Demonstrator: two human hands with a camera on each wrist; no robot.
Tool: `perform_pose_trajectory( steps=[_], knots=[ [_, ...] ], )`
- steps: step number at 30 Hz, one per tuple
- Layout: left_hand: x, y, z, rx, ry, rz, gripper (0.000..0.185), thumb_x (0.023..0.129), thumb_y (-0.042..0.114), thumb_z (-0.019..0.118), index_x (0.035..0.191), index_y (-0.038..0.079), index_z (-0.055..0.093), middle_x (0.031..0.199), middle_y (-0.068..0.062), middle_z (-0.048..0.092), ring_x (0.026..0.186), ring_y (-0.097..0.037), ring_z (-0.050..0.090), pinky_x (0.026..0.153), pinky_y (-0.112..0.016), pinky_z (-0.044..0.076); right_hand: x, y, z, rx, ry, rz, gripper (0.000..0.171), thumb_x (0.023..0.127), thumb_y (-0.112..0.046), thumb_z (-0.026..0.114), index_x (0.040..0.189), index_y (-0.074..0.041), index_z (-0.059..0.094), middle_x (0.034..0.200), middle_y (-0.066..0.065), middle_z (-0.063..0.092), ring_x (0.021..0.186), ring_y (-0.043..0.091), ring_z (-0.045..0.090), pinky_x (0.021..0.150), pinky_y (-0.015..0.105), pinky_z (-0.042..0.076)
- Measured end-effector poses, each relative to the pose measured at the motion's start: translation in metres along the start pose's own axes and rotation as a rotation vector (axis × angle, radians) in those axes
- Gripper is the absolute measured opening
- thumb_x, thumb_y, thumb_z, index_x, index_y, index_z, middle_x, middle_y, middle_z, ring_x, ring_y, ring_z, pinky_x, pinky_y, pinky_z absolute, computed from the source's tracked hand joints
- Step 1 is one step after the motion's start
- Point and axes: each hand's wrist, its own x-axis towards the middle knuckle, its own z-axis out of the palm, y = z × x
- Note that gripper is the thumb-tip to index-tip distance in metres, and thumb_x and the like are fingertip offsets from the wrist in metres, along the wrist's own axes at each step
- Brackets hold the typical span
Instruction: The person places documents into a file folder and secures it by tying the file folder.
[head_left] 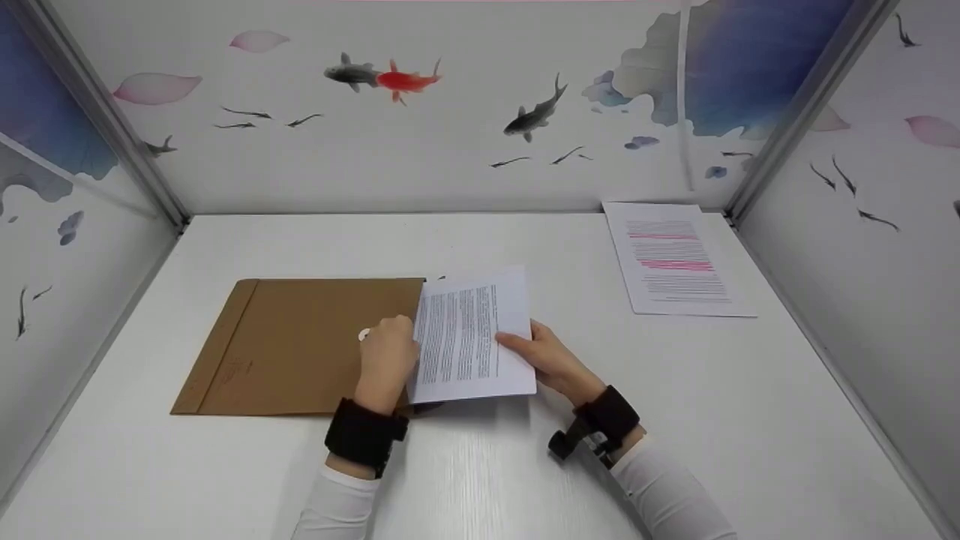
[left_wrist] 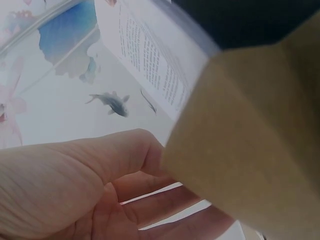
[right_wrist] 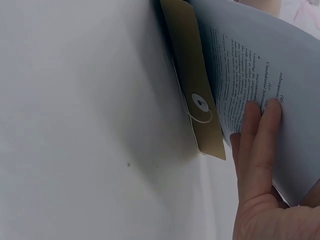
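Observation:
A brown paper envelope (head_left: 300, 345) lies flat on the white table, its mouth to the right. My left hand (head_left: 386, 360) grips the envelope at that mouth; in the left wrist view the brown flap (left_wrist: 250, 150) stands lifted beside the hand (left_wrist: 75, 185). My right hand (head_left: 551, 364) pinches a stack of printed sheets (head_left: 469, 337) by the right edge, and their left edge sits at the envelope's mouth. The right wrist view shows its fingers (right_wrist: 257, 145) flat against the sheets (right_wrist: 250, 65), next to the flap (right_wrist: 192, 85) with its string button (right_wrist: 200, 102).
A separate printed sheet with pink highlighted lines (head_left: 671, 259) lies at the table's back right. The white table (head_left: 525, 465) is closed in by painted walls on the left, back and right.

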Motion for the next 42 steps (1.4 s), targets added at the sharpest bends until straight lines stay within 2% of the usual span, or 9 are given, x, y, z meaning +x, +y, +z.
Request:
perform_pose_trajectory(
  steps=[12,23,28,35,42],
  knots=[
    [0.000,-0.001,0.000,0.007,0.042,0.024,0.011,0.088,-0.003,0.065,0.094,-0.007,0.074,0.090,-0.022,0.077,0.075,-0.034,0.074,0.072,-0.049,0.056,0.010,-0.001,0.016,0.000,-0.030,0.002,0.048,0.106,-0.013,0.053,0.152,-0.003,0.042,0.108,0.001,0.076,0.088,0.014,0.076,0.072,0.027,0.062],
    [0.002,-0.001,0.000,-0.006,-0.006,-0.003,0.014,0.090,-0.002,0.062,0.096,-0.006,0.074,0.096,-0.022,0.078,0.081,-0.037,0.075,0.075,-0.050,0.056,0.019,-0.002,0.028,-0.005,-0.032,0.016,0.048,0.105,-0.011,0.054,0.151,-0.003,0.044,0.115,0.008,0.075,0.090,0.015,0.076,0.074,0.027,0.062],
    [0.001,-0.002,0.000,-0.022,0.002,0.006,0.014,0.089,-0.003,0.061,0.093,-0.006,0.074,0.095,-0.022,0.077,0.081,-0.038,0.075,0.073,-0.051,0.056,0.022,-0.001,0.032,-0.009,-0.042,0.002,0.048,0.104,-0.009,0.053,0.151,-0.001,0.044,0.121,0.014,0.074,0.091,0.015,0.076,0.076,0.027,0.061],
    [-0.001,-0.001,0.000,-0.004,0.035,0.026,0.010,0.089,-0.001,0.067,0.095,-0.006,0.073,0.093,-0.022,0.077,0.079,-0.036,0.075,0.072,-0.048,0.056,0.024,-0.001,0.038,-0.052,-0.054,0.012,0.050,0.105,-0.012,0.052,0.154,-0.005,0.041,0.129,0.021,0.069,0.094,0.016,0.075,0.076,0.028,0.061],
    [0.000,0.000,0.000,-0.009,0.038,0.015,0.012,0.089,-0.002,0.065,0.095,-0.006,0.074,0.094,-0.023,0.077,0.081,-0.038,0.075,0.072,-0.050,0.057,0.026,0.000,0.043,-0.039,-0.051,0.007,0.051,0.105,-0.011,0.052,0.154,-0.004,0.041,0.135,0.026,0.065,0.095,0.016,0.075,0.077,0.027,0.061]
  ],
)
